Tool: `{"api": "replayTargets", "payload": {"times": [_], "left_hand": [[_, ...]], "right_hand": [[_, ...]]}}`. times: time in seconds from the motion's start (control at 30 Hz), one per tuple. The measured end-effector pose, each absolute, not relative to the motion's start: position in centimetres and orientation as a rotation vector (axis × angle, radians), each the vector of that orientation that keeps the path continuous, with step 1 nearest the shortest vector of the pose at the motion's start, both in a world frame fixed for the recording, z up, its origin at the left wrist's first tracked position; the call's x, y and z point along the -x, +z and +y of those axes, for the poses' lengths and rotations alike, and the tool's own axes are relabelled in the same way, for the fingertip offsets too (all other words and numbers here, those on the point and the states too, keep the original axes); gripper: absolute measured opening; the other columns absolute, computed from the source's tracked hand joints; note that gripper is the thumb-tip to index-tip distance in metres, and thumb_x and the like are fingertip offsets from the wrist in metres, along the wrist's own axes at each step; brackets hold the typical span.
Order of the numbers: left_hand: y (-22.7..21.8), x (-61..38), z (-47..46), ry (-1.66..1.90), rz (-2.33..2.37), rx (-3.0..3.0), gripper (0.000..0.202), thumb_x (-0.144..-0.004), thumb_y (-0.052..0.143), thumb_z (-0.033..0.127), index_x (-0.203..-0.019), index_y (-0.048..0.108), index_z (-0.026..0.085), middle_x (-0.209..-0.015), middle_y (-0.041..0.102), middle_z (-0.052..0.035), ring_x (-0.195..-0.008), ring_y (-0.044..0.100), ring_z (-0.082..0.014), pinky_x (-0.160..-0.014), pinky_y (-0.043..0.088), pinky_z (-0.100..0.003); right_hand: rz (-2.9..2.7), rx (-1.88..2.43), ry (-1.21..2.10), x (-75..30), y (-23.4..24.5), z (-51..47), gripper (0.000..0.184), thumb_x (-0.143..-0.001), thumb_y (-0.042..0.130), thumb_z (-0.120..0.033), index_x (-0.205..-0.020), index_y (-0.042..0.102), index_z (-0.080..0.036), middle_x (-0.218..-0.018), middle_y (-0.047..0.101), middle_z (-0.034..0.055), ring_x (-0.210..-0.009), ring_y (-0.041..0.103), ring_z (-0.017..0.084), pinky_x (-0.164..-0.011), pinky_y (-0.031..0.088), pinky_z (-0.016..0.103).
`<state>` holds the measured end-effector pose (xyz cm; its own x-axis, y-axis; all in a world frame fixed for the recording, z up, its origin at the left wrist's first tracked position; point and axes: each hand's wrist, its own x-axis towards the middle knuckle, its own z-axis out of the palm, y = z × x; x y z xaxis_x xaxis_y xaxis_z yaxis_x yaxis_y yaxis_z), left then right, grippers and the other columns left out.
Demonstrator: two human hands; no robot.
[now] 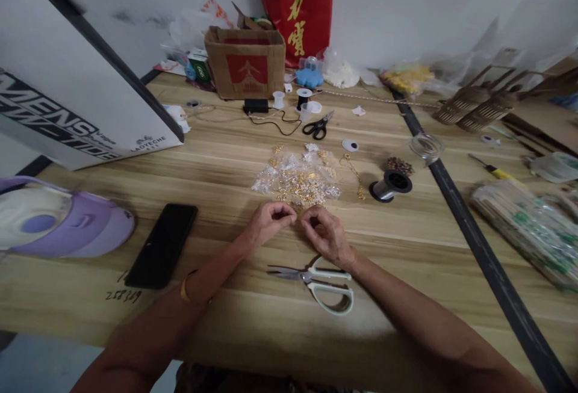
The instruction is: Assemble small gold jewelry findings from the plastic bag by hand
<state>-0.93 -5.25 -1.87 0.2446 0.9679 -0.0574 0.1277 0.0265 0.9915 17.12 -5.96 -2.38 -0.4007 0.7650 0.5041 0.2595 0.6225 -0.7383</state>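
Note:
My left hand [272,221] and my right hand [326,233] meet almost fingertip to fingertip above the wooden table. Each is closed in a pinch, and whatever sits between the fingers is too small to make out. Just beyond them lies a heap of small gold and silver jewellery findings [301,185], partly in clear plastic bags [266,181]. White-handled scissors [332,284] lie below my right hand, blades pointing left. A short gold chain [354,176] rests to the right of the heap.
A spool of wire [391,186] and a clear jar of dark beads [400,166] are at right. Black scissors [318,126] and a paper bag [246,62] lie farther back. A phone [162,245], purple cap [85,221] and white box [81,74] occupy the left; packaged sticks [524,224] the far right.

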Motion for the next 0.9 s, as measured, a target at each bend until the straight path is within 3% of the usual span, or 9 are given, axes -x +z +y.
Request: {"api": "replayTargets", "payload": {"times": [0.9], "left_hand": [[-1.45, 0.89, -5.48, 0.909, 1.135, -1.416, 0.008, -0.071, 0.064, 0.019, -0.069, 0.064, 0.011, -0.065, 0.063, -0.0013, -0.063, 0.055, -0.0109, -0.062, 0.042, -0.021]], "right_hand": [[-1.967, 0.856, 0.765, -17.16, -2.44, -6.02, 0.004, -0.089, 0.051, -0.022, -0.086, 0.053, -0.019, -0.077, 0.057, 0.0032, -0.067, 0.053, 0.013, -0.06, 0.045, 0.025]]}}
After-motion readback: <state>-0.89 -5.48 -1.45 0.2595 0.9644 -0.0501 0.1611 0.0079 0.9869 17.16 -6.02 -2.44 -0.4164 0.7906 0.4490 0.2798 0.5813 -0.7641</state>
